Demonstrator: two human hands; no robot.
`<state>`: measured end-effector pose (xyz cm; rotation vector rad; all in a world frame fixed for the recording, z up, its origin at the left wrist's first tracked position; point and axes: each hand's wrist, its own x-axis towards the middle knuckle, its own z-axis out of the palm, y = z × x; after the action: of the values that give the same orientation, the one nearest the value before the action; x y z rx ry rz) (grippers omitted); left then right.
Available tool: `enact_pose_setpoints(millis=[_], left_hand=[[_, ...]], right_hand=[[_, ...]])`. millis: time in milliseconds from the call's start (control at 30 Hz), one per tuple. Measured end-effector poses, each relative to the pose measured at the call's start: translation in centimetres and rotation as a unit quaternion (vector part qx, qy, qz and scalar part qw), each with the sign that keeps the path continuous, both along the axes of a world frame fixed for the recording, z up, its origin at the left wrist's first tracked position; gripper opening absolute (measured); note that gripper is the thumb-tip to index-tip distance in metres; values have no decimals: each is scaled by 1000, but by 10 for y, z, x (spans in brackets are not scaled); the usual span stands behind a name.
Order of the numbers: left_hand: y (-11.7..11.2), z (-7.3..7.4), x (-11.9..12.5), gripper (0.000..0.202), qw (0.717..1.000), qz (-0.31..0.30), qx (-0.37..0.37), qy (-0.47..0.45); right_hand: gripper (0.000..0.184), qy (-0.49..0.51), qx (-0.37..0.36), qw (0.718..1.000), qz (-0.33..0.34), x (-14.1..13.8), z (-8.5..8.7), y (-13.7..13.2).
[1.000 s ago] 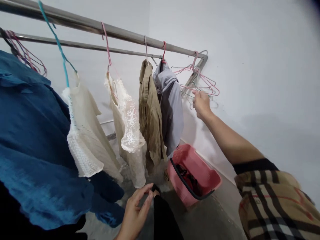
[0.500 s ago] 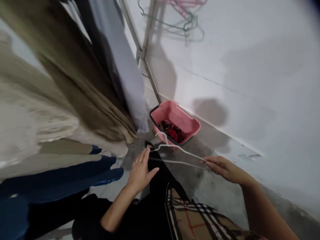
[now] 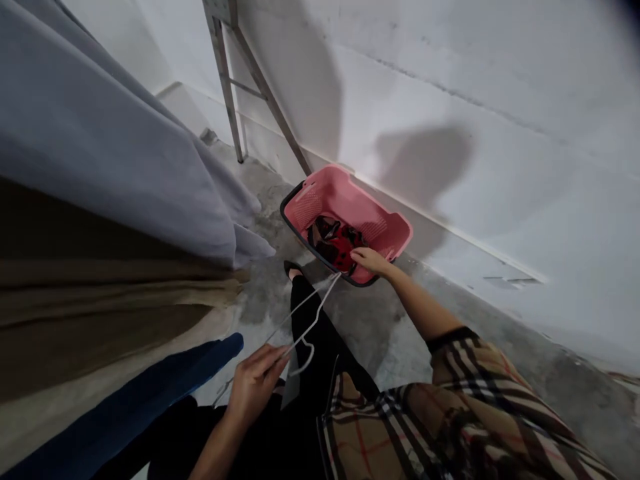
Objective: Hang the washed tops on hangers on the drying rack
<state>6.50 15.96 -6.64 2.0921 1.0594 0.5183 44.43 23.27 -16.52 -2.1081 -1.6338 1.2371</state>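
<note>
Now, the left hand (image 3: 257,383) has its fingers closed round a hanger (image 3: 320,308), and that's bare. Over at the basket (image 3: 350,190), the right hand (image 3: 371,260) is down by the red-and-black cloth (image 3: 343,248) inside; whether it has a hold, can't tell. So: hanger in hand, cloth in basket, not on it. Clothes (image 3: 125,147) hang at left, rough grey floor (image 3: 370,327) below, white wall (image 3: 510,167) beyond.

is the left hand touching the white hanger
Touching: the head view shows the left hand closed on the white hanger, pinching its wire near the hook.
</note>
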Motion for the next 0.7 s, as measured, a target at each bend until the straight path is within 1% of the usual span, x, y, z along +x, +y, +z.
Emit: enact_pose_setpoints(millis=[67, 167, 267, 333, 433, 500, 567, 633, 700], left_hand=[[10, -8, -3, 19, 1000, -4, -12, 5], [26, -13, -7, 16, 1000, 15, -11, -1], [41, -14, -11, 16, 999, 31, -14, 4], [49, -16, -14, 16, 999, 28, -16, 7], [54, -18, -14, 18, 1000, 19, -11, -1], [55, -18, -12, 22, 1000, 16, -14, -8], [54, -16, -10, 24, 999, 27, -20, -14], [53, -15, -9, 23, 999, 38, -26, -15], [53, -13, -9, 23, 999, 30, -25, -22]], right_hand=[[36, -49, -38, 998, -8, -5, -32, 43], [42, -109, -87, 990, -6, -15, -74, 93], [48, -138, -104, 985, 5, -26, -105, 129], [50, -144, -102, 984, 3, -32, -119, 145], [53, -133, -93, 987, -11, -41, -128, 157], [45, -105, -87, 991, -17, -44, -126, 157], [37, -61, -78, 995, -19, -43, -119, 154], [34, -15, -62, 998, -26, -38, -109, 151], [34, 20, -38, 998, -42, -30, -97, 150]])
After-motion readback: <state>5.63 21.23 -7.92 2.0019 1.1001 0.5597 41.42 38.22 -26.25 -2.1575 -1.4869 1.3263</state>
